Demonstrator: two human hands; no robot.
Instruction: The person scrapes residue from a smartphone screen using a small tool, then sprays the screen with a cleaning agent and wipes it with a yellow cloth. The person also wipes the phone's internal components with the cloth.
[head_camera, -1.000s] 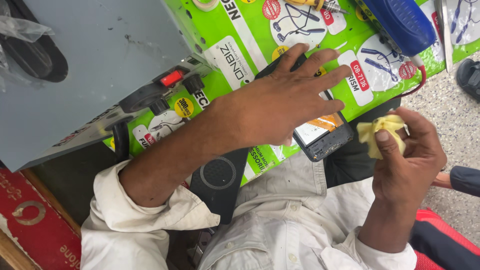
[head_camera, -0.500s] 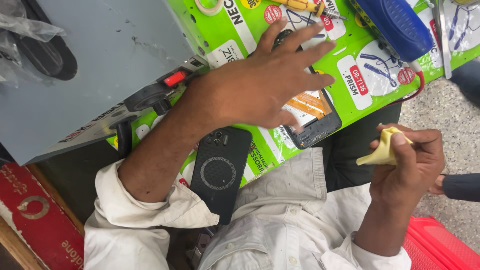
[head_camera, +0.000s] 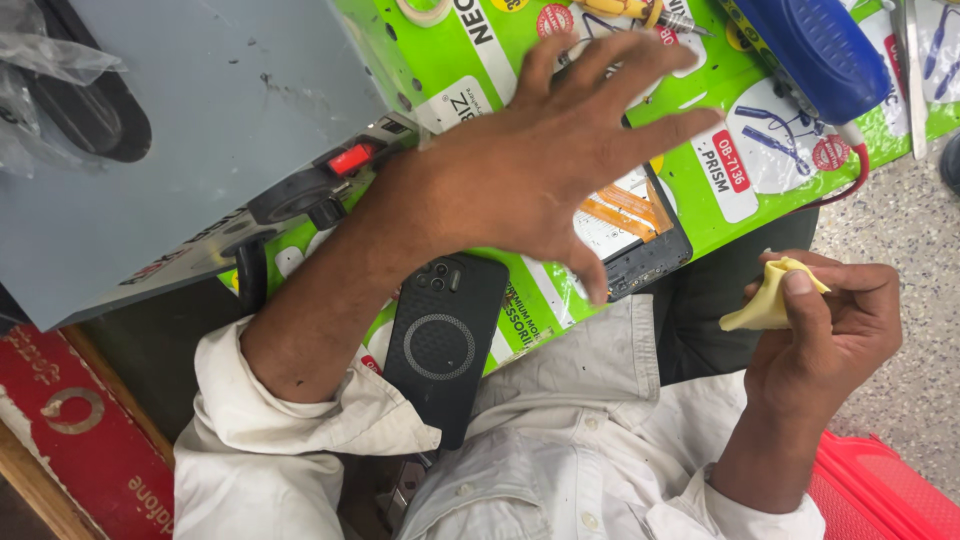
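My left hand (head_camera: 545, 170) is spread wide, palm down, over a green printed mat (head_camera: 745, 215). Beneath its thumb and palm lies an opened phone (head_camera: 640, 235) with orange flex cables showing. I cannot tell whether the hand touches it. My right hand (head_camera: 825, 340) is off the mat's near edge, over my lap, and pinches a small folded yellow cloth (head_camera: 760, 305) between thumb and fingers. A black phone (head_camera: 445, 340) in a textured case with a ring on its back lies face down by my left forearm, half over the mat's edge.
A grey metal machine (head_camera: 200, 130) with a red switch (head_camera: 350, 158) stands at the left. A blue tool (head_camera: 815, 50) with a red cable lies at top right. A red case (head_camera: 885, 495) sits at bottom right, a red printed board (head_camera: 70, 420) at bottom left.
My left hand has slid up and away across the opened phone, its fingers spreading wider. More of the black phone now shows. My right hand has turned, still holding the yellow cloth.
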